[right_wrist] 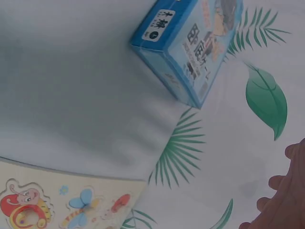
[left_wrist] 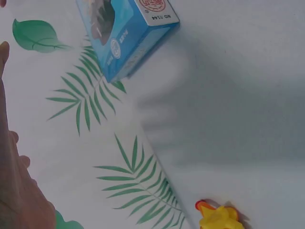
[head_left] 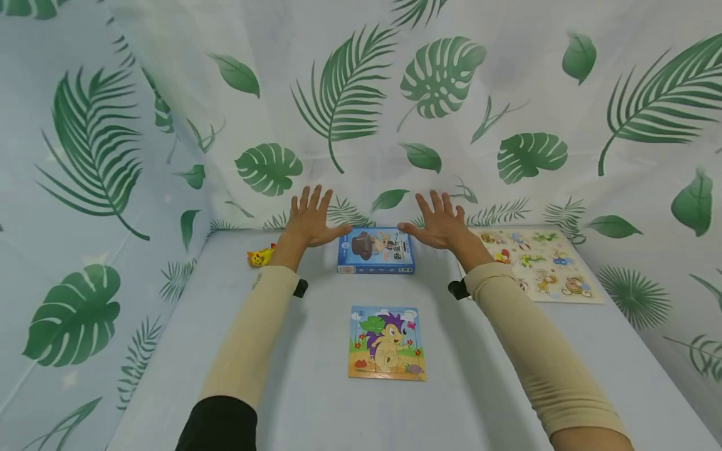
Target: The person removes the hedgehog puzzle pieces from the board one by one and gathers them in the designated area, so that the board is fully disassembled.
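Both hands reach forward above the back of the table with fingers spread, and neither holds anything. The left hand (head_left: pixel 309 223) is just left of a blue game box (head_left: pixel 376 252), thumb pointing toward it. On the box's other side, the right hand (head_left: pixel 441 226) mirrors that pose. The box lies flat against the back cloth, and both wrist views show its corners. Nearer the front lies a square hedgehog picture puzzle (head_left: pixel 387 343). Whether either thumb touches the box cannot be told from the head view.
A small yellow toy (head_left: pixel 261 257) sits behind the left forearm. At the back right, a wooden peg puzzle board (head_left: pixel 570 269) with several animal pieces is partly covered by the right arm. Leaf-patterned cloth (head_left: pixel 350 106) hangs at the back and sides of the white table (head_left: pixel 316 401).
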### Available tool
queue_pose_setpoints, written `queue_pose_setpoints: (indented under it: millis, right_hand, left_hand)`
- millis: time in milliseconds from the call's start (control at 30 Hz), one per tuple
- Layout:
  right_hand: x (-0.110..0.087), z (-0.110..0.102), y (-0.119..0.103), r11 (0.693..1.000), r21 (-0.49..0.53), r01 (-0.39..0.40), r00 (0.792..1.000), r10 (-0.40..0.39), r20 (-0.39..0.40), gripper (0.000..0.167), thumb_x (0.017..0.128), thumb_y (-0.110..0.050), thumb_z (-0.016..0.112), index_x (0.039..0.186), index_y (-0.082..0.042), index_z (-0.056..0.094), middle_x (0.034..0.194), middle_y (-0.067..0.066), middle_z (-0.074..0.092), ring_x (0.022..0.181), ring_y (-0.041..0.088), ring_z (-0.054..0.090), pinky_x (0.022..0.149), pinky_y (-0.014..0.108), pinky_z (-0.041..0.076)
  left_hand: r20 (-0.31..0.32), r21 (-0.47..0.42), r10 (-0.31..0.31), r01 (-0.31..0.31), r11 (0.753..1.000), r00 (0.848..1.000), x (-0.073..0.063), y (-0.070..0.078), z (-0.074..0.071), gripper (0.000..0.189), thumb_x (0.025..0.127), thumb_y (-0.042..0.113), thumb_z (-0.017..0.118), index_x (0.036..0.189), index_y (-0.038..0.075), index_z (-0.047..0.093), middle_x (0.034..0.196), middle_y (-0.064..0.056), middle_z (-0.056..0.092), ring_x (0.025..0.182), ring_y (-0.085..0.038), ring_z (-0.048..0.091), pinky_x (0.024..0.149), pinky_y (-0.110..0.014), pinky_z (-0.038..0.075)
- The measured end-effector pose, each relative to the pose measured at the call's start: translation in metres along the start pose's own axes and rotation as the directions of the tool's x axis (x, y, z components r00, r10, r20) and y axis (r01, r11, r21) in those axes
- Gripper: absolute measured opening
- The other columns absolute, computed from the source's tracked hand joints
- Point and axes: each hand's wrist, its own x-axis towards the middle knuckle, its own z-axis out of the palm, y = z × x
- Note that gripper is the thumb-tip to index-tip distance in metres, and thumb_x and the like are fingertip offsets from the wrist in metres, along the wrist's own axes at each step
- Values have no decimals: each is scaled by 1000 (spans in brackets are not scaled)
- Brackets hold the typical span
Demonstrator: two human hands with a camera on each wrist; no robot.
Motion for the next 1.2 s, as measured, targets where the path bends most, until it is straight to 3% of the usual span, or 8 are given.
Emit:
queue_pose_setpoints:
  millis: [133, 300, 467, 633, 767, 867, 1033, 1200]
  right_hand:
    - [-4, 4, 2, 1000, 8, -3, 1000, 3, -3, 104, 86, -82, 33, 160, -16, 3, 162, 21, -5, 145, 44, -11, 105, 70, -2]
    - [-18, 15, -1, 1000, 21, 21, 1000, -21, 0, 102, 87, -80, 36, 160, -15, 6, 162, 21, -2, 145, 45, -6, 106, 70, 1]
    - [-47, 32, -6, 994, 69, 85, 996, -85, 5, 97, 90, -76, 37, 160, -15, 10, 162, 20, 1, 145, 46, 0, 105, 71, 8]
    - [-88, 55, -15, 974, 184, 133, 991, -134, -8, 90, 93, -65, 49, 159, -12, 19, 159, 22, 15, 142, 48, 15, 102, 71, 17]
    - [-117, 80, -12, 951, 260, 165, 986, -157, -50, 79, 92, -46, 65, 154, -8, 33, 146, 26, 38, 129, 46, 37, 96, 66, 32]
    - [-134, 96, -9, 920, 353, 167, 986, -150, -77, 69, 89, -27, 74, 147, -4, 43, 131, 22, 52, 117, 39, 49, 92, 58, 41]
    - [-148, 112, -11, 863, 488, 132, 991, -105, -82, 59, 85, -9, 75, 138, -1, 51, 113, 10, 62, 105, 28, 57, 91, 48, 47]
    - [-149, 120, -19, 858, 500, 121, 993, -96, -74, 59, 83, -7, 76, 136, -2, 51, 106, 5, 64, 101, 23, 59, 90, 46, 48]
  left_hand:
    - [-13, -2, 22, -22, 1000, 1000, -6, 1, -1, 108, 83, 83, 40, 160, 19, 0, 164, -12, -7, 147, -35, -15, 111, -58, -8]
    - [-44, -7, 84, -85, 996, 995, -30, 9, 3, 107, 84, 80, 43, 160, 16, 5, 164, -13, -4, 147, -37, -11, 111, -59, -5]
    - [-78, 16, 194, -194, 981, 978, -68, 34, 14, 110, 82, 79, 49, 160, 14, 7, 163, -16, -1, 147, -39, -9, 111, -61, -2]
    - [-43, -23, 297, -298, 954, 954, -115, 68, 32, 108, 82, 73, 58, 160, 14, 12, 163, -15, 1, 147, -38, -7, 112, -59, 1]
    - [45, -126, 392, -384, 914, 919, -153, 90, 56, 99, 83, 61, 69, 158, 18, 23, 163, -13, 10, 148, -36, 4, 113, -56, 8]
    - [92, -191, 471, -449, 873, 877, -172, 102, 74, 90, 83, 55, 72, 155, 19, 32, 161, -11, 19, 147, -34, 12, 113, -55, 14]
    - [115, -187, 567, -543, 819, 815, -186, 112, 95, 77, 86, 56, 68, 151, 25, 41, 157, -11, 27, 145, -34, 19, 111, -55, 21]
    - [177, -191, 590, -560, 806, 788, -192, 112, 102, 70, 89, 57, 65, 150, 30, 43, 157, -10, 27, 144, -33, 21, 108, -59, 25]
